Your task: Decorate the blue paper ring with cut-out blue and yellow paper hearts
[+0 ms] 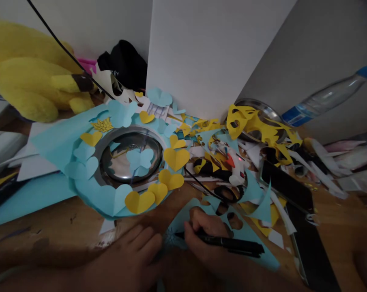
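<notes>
My right hand point(206, 235) grips a black pen point(228, 244), its tip touching a light blue paper sheet point(247, 237) at the near edge of the wooden table, where a small drawn pattern shows. My left hand point(131, 255) lies flat beside it, fingers stretched out and pressing the sheet's left edge. Just beyond the hands sits a round metal plate point(131, 156) ringed with blue and yellow paper hearts point(175, 158).
A yellow plush toy point(34, 81) lies at the far left, a white board point(207, 52) stands behind. Paper scraps, a white glue gun point(236, 166), a second metal plate point(259, 109), a plastic bottle point(326, 97) and a dark phone point(288, 186) crowd the right.
</notes>
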### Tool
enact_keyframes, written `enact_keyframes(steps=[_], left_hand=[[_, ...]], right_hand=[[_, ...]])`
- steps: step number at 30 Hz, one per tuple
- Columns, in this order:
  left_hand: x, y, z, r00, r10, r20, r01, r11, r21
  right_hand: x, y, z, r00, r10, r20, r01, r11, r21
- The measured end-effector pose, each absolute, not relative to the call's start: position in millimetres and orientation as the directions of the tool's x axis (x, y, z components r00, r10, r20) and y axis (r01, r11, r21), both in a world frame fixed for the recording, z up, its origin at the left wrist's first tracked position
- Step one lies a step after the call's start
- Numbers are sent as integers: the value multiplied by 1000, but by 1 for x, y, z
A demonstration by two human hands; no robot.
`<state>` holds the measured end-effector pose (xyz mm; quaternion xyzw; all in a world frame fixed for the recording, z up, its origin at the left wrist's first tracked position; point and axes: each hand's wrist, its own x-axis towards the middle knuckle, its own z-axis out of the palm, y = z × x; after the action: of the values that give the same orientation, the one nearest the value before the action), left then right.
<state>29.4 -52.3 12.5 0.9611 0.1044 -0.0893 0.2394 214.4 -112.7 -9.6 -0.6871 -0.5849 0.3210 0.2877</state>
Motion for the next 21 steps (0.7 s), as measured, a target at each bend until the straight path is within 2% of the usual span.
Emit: enact_keyframes(steps=[4, 13, 18, 21], left_hand=[[30, -51, 11, 960, 134, -247, 234, -866, 441], [29, -48, 11, 975, 131, -180, 203, -857, 473], [32, -44, 16, 980, 76, -185, 150, -893, 424], [33, -43, 16, 976, 93, -196, 173, -878, 446]], right_hand=[[215, -109, -6, 98, 983, -158, 634, -184, -751], [213, -110, -10, 107, 988, -109, 660, -153, -736], [215, -111, -8, 99, 980, -174, 637, -197, -746], [216, -110, -5, 70, 982, -173, 642, -177, -746]])
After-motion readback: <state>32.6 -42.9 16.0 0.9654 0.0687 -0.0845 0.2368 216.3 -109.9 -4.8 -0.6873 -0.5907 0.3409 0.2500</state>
